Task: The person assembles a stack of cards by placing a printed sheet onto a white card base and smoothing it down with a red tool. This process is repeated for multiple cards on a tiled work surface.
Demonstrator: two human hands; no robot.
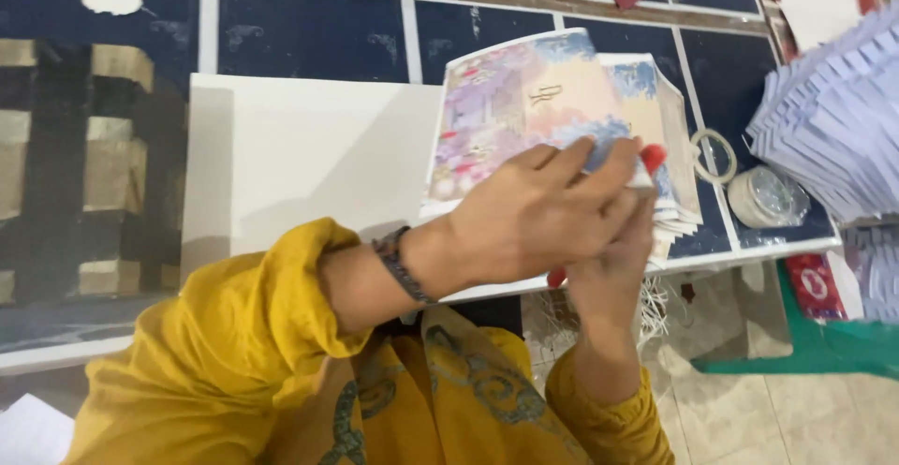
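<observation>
Near the worktop's front edge, the left hand presses flat, fingers spread, on a stack of pastel floral printed cards. Beneath it the right hand grips the stack's lower corner from under the edge. Just beside the cards lie a white tape ring and a clear round lid.

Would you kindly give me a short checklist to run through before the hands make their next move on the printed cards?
1. Left hand on the card stack: ok.
2. Right hand under the stack's near edge: ok.
3. Stack squared: not ok, lower cards fan out at the right.
4. Red tool gripped: cannot tell, mostly hidden.
5. Tape roll apart from the stack: ok.
6. White sheet lying flat: ok.
</observation>
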